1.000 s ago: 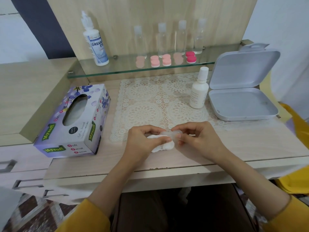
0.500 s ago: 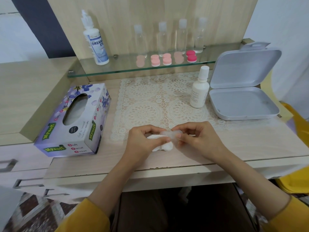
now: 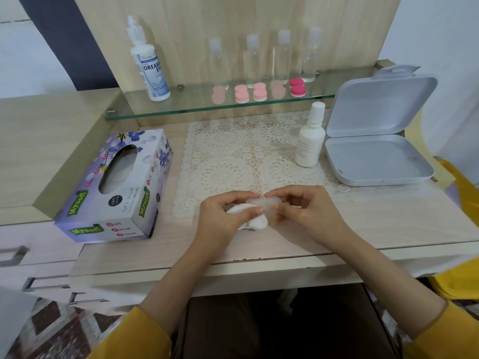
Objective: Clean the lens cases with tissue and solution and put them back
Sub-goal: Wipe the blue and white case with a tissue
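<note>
Just above the desk's front edge my left hand (image 3: 228, 216) holds a wad of white tissue (image 3: 255, 224) and presses it against a small translucent lens case (image 3: 261, 202). My right hand (image 3: 305, 211) pinches the other end of that case between thumb and fingers. On the glass shelf (image 3: 337, 95) at the back lie two pale pink lens cases (image 3: 250, 93) and a bright pink one (image 3: 297, 87). A white solution bottle (image 3: 309, 141) stands on the lace mat (image 3: 233, 156).
A purple tissue box (image 3: 116, 187) lies at the left. An open grey case (image 3: 375, 156) sits at the right, lid up. A large solution bottle (image 3: 150, 66) and several clear bottles (image 3: 282, 55) stand on the shelf. Drawers are at lower left.
Both hands stay in the same spot at the desk's front. Only the fingers shift slightly around the case and tissue.
</note>
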A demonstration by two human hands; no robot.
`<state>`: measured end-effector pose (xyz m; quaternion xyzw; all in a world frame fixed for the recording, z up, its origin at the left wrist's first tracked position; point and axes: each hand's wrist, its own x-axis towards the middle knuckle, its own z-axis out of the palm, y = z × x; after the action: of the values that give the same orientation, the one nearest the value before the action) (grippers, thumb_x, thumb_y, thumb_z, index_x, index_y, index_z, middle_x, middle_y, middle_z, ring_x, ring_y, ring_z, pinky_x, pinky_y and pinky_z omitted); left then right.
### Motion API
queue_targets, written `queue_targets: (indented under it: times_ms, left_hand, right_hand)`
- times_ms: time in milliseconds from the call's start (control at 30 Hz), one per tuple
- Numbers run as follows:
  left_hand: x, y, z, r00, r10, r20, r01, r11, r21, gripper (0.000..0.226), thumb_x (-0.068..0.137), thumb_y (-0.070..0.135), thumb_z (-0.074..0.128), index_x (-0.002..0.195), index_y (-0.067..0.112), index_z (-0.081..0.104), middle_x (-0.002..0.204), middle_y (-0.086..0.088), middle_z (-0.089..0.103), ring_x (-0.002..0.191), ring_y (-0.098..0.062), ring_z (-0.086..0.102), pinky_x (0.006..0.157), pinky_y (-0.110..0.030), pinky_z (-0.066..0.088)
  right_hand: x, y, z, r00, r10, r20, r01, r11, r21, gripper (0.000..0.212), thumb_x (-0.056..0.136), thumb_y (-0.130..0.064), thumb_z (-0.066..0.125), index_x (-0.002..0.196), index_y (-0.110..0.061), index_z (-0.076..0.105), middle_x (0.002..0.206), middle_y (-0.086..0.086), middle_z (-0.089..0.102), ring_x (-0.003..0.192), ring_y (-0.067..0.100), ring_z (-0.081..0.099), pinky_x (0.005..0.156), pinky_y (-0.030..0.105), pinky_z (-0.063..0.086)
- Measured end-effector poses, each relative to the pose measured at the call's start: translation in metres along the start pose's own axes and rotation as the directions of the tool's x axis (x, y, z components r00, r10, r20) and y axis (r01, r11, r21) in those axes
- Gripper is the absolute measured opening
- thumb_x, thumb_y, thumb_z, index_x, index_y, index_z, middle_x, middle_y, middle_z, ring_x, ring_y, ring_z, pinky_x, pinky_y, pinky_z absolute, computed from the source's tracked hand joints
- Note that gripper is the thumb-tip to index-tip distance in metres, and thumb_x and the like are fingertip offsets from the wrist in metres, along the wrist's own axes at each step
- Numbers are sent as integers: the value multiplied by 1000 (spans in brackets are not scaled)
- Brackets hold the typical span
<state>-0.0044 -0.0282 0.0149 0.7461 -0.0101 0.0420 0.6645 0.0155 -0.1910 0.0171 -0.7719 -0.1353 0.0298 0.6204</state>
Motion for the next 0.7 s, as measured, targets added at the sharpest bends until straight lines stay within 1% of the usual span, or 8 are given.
queue_targets:
  times_ms: [67,133,200,300,400,500,600,700]
  left_hand:
    - [2,-1,0,998,4,-62,-4,1000,-3,21,66,3,77,79,19,71,74,6,67,73,-3,63,62,-16,49]
    - [4,1,1,997,-5,-82,2,999,-34,21,66,6,78,77,21,71,74,5,68,75,-7,64,67,-18,51]
    - [4,5,2,999,-17,-49,12,995,-102,16,69,7,73,80,17,69,71,9,69,73,-4,65,62,-15,50]
    - [4,8,2,999,-38,-34,32,985,-169,13,76,15,65,88,11,69,74,6,71,74,-4,66,60,-14,51]
    - [7,6,-4,996,-57,-64,43,976,-212,15,77,12,64,91,10,68,77,2,72,76,-10,68,68,-18,53]
    - [10,5,-11,995,-56,-77,39,977,-211,19,77,8,64,96,11,67,79,0,73,77,-16,70,74,-21,54]
    - [10,6,-13,997,-26,-74,15,988,-154,21,77,8,66,97,14,67,77,-1,71,73,-12,69,72,-18,53]
    - [8,8,-8,997,-17,-73,9,993,-117,21,77,5,67,94,16,66,75,-3,69,70,-11,67,69,-18,53]
  right_hand:
    - [-2,-2,4,994,107,-19,-106,993,42,42,59,-17,82,97,-13,66,76,2,65,60,20,60,62,27,52]
    - [-4,-4,9,979,201,-9,-200,977,70,50,46,-29,84,87,-9,64,74,7,66,52,22,61,52,28,51]
    - [-4,-5,13,978,208,-15,-205,971,119,31,55,-18,84,73,-5,63,66,13,64,45,19,58,45,24,47]
    - [-3,-5,14,986,152,-63,-144,982,120,14,69,-6,76,64,-3,63,61,13,60,49,12,53,50,18,42]
    - [-5,-5,8,992,104,-73,-94,987,129,19,72,3,70,61,-7,58,68,15,59,62,17,50,60,25,39]
    - [-4,-1,-4,990,89,-109,-73,987,143,22,71,4,69,64,-12,55,69,12,59,64,18,52,60,27,40]
    - [-2,0,-17,988,87,-128,-72,990,117,22,74,-1,71,67,-17,59,69,3,61,65,13,54,61,22,41]
    - [0,-3,-23,992,49,-117,-38,995,90,23,75,-7,71,60,-23,66,64,-8,63,64,12,54,63,25,40]
